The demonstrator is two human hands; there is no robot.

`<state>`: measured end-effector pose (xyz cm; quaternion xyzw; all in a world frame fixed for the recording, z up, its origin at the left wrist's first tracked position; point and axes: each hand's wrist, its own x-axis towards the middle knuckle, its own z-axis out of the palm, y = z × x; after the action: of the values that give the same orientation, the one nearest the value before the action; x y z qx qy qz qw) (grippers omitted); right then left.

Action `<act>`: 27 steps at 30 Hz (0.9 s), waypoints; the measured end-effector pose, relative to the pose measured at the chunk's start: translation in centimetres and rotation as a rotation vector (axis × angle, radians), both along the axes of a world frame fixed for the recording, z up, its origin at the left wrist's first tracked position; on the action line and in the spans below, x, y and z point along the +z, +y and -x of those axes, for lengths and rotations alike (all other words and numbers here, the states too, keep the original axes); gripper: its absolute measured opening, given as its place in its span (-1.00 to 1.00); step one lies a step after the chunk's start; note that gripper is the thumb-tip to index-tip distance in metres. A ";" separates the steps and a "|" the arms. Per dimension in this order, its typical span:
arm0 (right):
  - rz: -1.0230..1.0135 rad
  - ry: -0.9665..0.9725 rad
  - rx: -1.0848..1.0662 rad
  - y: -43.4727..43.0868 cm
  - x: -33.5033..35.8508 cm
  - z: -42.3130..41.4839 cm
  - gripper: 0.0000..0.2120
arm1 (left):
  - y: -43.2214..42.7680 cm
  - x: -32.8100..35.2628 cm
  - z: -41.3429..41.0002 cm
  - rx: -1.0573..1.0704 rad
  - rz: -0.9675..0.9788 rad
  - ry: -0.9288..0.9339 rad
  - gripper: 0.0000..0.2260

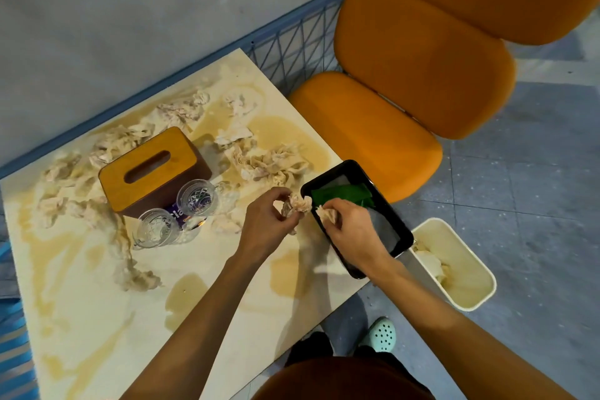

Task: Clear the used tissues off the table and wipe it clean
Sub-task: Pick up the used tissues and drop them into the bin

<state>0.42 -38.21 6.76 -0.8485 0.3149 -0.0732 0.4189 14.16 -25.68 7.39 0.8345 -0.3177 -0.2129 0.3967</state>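
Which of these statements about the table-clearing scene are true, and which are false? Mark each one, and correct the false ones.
1. The left hand holds a crumpled tissue. True.
2. The tissue box lies on the floor. False: it stands on the table.
3. The white bin on the floor already contains tissues. True.
4. The two glasses stand inside the black tray. False: they stand on the table beside the tissue box.
5. The table has been wiped clean. False: yellowish wet stains and many crumpled tissues cover it.
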 end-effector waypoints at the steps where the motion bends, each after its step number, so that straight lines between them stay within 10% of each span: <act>1: -0.010 -0.015 -0.025 -0.7 0.3 0.9 -0.82 | -0.8 0.6 0.7 -0.017 0.020 -0.002 -0.69; 27: -0.218 0.262 -0.578 -16.1 -7.9 29.6 -0.82 | -23.9 -7.2 23.6 -0.520 -0.274 0.031 -0.64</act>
<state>-29.19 -54.33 -1.17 -0.6764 0.5997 -0.0454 0.4252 -9.46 -49.60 0.21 0.7675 -0.4829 -0.3612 0.2174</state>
